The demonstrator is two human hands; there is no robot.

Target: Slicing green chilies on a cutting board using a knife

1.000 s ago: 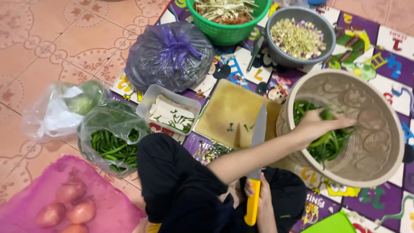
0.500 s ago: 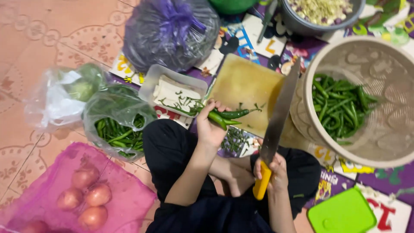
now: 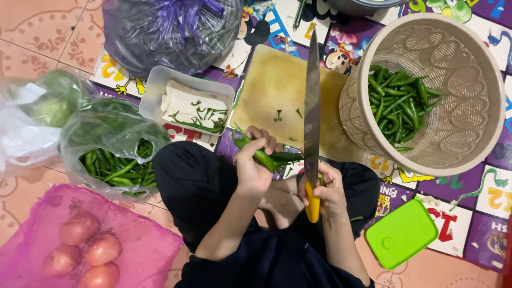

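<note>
Basket right of cutting board. Right hand clenched on yellow knife handle, blade upright over board edge. Left hand grips green chilies, forearm angled up from lap.

Cutting board centre; basket right; tray, bagged chillies left.
</note>
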